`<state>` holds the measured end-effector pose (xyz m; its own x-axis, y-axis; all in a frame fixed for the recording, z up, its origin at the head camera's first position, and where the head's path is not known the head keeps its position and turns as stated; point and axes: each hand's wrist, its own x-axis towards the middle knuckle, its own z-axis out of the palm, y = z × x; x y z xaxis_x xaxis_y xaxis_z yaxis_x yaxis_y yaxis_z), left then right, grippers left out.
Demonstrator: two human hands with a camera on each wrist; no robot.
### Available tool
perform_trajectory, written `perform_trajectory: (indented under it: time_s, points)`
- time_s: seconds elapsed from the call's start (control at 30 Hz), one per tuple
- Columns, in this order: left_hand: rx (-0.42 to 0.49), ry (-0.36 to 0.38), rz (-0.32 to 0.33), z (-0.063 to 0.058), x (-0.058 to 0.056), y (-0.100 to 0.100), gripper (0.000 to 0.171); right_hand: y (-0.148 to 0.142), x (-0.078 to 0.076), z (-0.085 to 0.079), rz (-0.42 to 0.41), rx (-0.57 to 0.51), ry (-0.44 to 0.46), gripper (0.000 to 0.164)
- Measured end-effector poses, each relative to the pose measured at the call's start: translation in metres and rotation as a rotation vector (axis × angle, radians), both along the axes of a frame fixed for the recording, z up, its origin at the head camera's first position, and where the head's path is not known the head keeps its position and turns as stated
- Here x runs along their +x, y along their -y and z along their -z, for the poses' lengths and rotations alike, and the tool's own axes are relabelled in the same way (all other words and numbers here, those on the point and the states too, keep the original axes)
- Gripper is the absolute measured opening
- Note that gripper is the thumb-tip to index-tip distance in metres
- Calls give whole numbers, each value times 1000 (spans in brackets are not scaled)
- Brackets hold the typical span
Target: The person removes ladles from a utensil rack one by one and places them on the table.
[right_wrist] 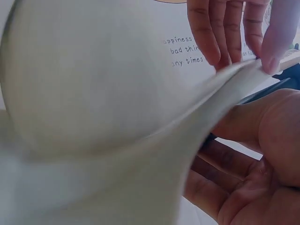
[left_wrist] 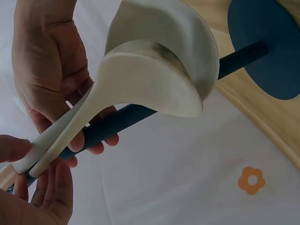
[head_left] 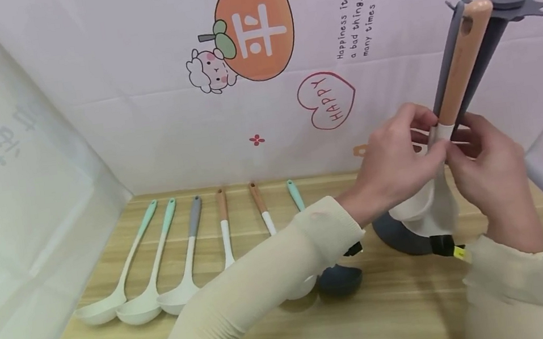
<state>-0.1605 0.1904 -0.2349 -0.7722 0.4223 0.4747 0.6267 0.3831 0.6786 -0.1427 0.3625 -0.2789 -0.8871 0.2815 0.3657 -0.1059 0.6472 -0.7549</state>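
Note:
In the head view, two pale ladles are held bowl-down in front of a dark blue utensil stand [head_left: 475, 74] with hooks on top. The front ladle has a brown handle [head_left: 461, 67]; the other's blue-grey handle [head_left: 445, 63] shows behind it. My left hand [head_left: 396, 159] pinches the ladle necks between thumb and fingers. From the right, my right hand [head_left: 494, 180] grips the ladles with its thumb at the necks, its fingers reaching behind the pole. The left wrist view shows the two nested bowls [left_wrist: 140, 79] beside the pole [left_wrist: 126, 117].
Several ladles lie in a row on the wooden table [head_left: 375, 327], among them a mint-handled one [head_left: 131, 257] and a dark-bowled one [head_left: 340, 281]. My left forearm covers part of the row. The stand's round base [head_left: 399, 236] sits at the right; a printed cloth [head_left: 153, 133] hangs behind.

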Motion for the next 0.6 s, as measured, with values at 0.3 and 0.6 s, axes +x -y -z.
perform_trajectory:
  time_s: [0.3, 0.6]
  points:
    - [113, 56, 106, 4, -10, 13, 18, 3, -1, -2, -11, 7, -7, 49]
    - [-25, -190, -77, 13, -14, 13, 20, 3, 2, -2, -55, -33, -32, 46]
